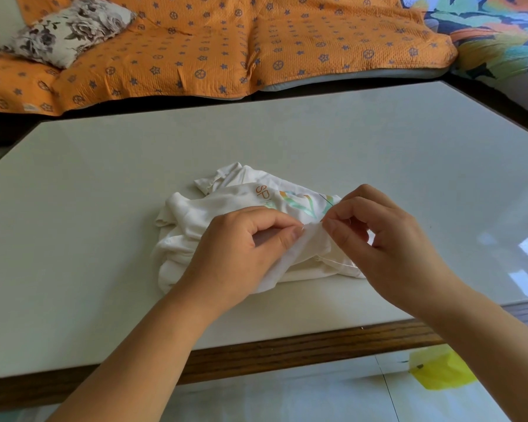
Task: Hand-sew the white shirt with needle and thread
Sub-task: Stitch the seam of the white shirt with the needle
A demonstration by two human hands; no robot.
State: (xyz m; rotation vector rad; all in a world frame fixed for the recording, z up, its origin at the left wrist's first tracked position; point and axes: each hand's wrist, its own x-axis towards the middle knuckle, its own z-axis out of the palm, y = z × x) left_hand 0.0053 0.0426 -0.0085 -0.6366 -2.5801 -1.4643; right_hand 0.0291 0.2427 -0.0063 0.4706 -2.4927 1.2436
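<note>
A crumpled white shirt (195,214) with orange letters and a green print lies in the middle of the white table (104,178). My left hand (241,248) pinches a raised fold of the shirt between thumb and forefinger. Just to its right, my right hand (384,239) has its thumb and forefinger closed at the same fold, on what looks like a needle that is too small to make out. A thin dark thread (326,200) runs up and left from those fingertips across the print.
The table has a dark wooden front edge (287,351). Behind it stands a sofa with an orange patterned cover (226,47) and a floral cushion (67,32). A yellow object (439,371) lies on the tiled floor below the table's edge.
</note>
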